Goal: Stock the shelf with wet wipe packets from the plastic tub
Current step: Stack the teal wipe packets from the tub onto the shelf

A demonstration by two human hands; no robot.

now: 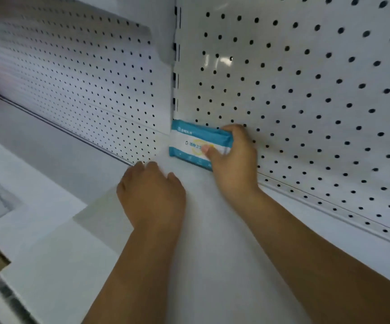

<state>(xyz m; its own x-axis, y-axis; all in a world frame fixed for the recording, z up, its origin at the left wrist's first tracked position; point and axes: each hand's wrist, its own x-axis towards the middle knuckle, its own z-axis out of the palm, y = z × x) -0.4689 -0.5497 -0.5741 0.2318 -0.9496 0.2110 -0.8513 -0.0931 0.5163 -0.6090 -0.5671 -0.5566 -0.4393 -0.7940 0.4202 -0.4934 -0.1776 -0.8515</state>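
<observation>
Presently the right hand point(232, 160) is being closed on the right end of the wet wipe packet point(194, 141), with the thumb point(209, 152) being pressed on the printed face and the fingers being curled over the top edge. The packet is being kept on its long edge on the shelf point(212, 253), in the back corner. Its long axis is running left to right along the perforated back panel point(318, 101), so it is lying to the left of that hand. The left hand point(152, 195) is nearer the front and near the packet's left end. It is being rested on the shelf with loosely bent fingers, nothing being held. The plastic tub is not being shown.
</observation>
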